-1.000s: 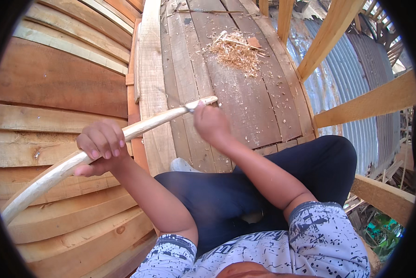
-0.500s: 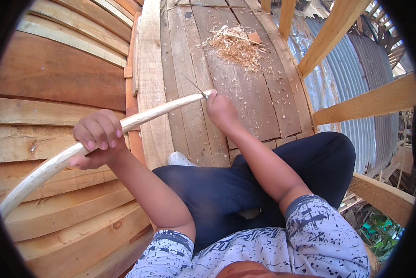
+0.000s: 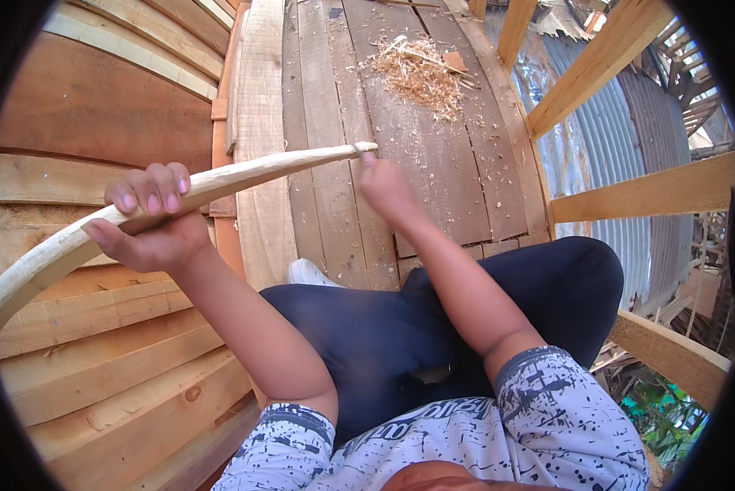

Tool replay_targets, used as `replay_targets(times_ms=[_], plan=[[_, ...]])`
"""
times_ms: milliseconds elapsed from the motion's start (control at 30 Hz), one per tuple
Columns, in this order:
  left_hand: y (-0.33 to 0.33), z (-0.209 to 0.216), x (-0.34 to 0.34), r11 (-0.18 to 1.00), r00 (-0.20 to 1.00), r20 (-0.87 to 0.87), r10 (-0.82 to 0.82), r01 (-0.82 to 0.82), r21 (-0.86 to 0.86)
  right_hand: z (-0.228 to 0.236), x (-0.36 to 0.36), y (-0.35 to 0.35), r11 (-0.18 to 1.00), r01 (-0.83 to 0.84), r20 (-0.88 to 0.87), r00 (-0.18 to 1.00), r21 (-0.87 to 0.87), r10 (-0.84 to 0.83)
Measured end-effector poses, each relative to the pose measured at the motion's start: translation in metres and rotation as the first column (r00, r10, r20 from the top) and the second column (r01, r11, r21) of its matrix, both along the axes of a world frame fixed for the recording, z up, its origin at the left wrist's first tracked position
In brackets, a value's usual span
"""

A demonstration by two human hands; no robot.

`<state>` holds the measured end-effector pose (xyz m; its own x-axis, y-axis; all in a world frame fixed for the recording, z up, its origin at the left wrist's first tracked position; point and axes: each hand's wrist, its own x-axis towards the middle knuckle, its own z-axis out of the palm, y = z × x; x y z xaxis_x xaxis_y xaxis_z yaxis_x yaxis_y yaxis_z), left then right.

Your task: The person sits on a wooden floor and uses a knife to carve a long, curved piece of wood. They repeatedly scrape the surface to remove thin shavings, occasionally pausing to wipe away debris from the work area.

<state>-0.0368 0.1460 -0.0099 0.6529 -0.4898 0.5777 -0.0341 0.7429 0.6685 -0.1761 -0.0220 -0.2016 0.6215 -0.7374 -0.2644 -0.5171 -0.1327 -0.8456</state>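
A long, curved, pale wooden stick (image 3: pixel 228 177) slants across from the left edge to above the floorboards, its surface shaved and faceted. My left hand (image 3: pixel 151 217) is closed around its thick part, thumb below and fingers over the top. At the slim far end, my right hand (image 3: pixel 384 184) is closed, with thumb and fingers against the notched-looking tip. The thin dark blade that stuck out of this fist a moment ago cannot be made out now; the fist itself covers what lies in it.
Wood shavings (image 3: pixel 421 78) lie heaped on the plank floor (image 3: pixel 417 176). Stacked boards (image 3: pixel 105 114) make up the left side. Wooden rails (image 3: pixel 646 192) stand on the right, before corrugated metal sheeting (image 3: pixel 588 123). My bent legs (image 3: pixel 539 286) are below my hands.
The stick has rolled and its tip has risen slightly. My left hand has shifted a little left, its thumb turned up. The thin dark blade at my right hand has gone from sight.
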Motion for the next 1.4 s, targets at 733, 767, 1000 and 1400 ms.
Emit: replay_targets(times_ms=[733,767,1000,1400], plan=[[-0.007,0.009,-0.012,0.961,0.96,-0.071,0.269,-0.264,0.079,0.015,0.011,0.028,0.969,-0.139,0.224,0.957,-0.206,0.185],[-0.007,0.01,-0.014,0.954,0.952,-0.079,0.295,-0.288,0.085,0.021,0.011,0.035,0.968,-0.145,0.319,0.925,-0.205,0.207],[-0.008,0.013,-0.02,0.942,0.936,-0.119,0.332,-0.321,0.104,0.029,0.008,0.028,0.948,-0.206,0.188,0.949,-0.243,0.254],[-0.019,0.018,-0.024,0.941,0.938,-0.099,0.331,-0.321,0.107,-0.016,0.01,0.002,0.984,-0.107,0.12,0.985,-0.141,0.125]])
